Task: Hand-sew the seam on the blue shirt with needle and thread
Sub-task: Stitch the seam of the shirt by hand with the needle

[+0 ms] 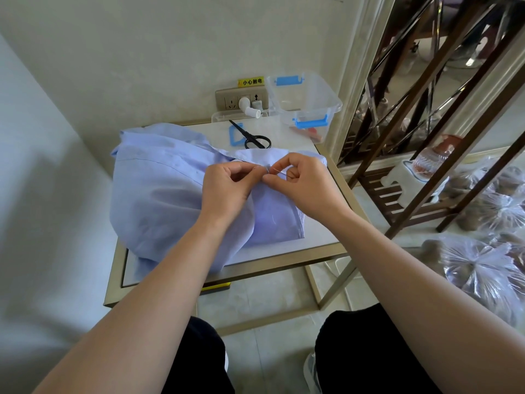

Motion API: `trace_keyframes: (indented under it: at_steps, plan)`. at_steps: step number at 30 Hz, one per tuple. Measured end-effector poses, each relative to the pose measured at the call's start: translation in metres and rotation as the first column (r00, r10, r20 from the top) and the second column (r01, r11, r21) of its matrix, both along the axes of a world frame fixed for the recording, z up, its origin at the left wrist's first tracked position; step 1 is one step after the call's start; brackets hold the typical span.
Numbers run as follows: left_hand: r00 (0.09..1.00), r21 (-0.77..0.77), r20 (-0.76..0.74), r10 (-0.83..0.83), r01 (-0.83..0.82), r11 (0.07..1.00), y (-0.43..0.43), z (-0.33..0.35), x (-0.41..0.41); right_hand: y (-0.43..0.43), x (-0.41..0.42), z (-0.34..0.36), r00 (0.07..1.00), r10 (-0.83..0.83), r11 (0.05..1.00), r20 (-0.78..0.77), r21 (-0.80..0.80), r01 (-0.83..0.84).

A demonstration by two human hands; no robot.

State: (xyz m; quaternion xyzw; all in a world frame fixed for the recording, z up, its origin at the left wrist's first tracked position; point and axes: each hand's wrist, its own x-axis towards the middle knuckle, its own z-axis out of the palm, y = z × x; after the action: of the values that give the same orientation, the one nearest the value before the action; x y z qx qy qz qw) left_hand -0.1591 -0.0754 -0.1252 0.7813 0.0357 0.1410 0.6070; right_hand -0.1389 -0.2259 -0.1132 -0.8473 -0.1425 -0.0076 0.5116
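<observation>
Blue shirt (170,194) was found heaped on table (284,263) | seam fold was pinched by left hand (227,189) | needle (277,172) was pinched by right hand (306,186) | risk judged: left fingertips pricked, being held just beside the point.

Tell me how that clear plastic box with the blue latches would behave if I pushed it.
The clear plastic box with blue latches looks nearly empty, so probably light. It would likely slide easily on the smooth white tabletop. It stands at the table's right edge, so a rightward push might tip it off.
</observation>
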Motion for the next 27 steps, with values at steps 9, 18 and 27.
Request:
trace_keyframes:
  at_steps: [9,18,27]
  plan:
    - [0.997,0.041,-0.032,0.069,-0.067,0.997,0.008,-0.008,0.005,-0.019,-0.017,0.031,0.529,0.590,0.478,-0.610,-0.264,-0.838]
    - [0.999,-0.115,-0.008,0.049,-0.050,0.992,-0.009,0.002,-0.006,-0.007,0.002,0.008,0.997,0.024,0.997,-0.075,-0.066,-0.029]
    - [0.999,-0.087,-0.029,0.037,-0.039,0.995,-0.001,-0.001,-0.001,-0.005,-0.001,0.015,0.950,0.288,0.933,-0.122,-0.189,-0.307]
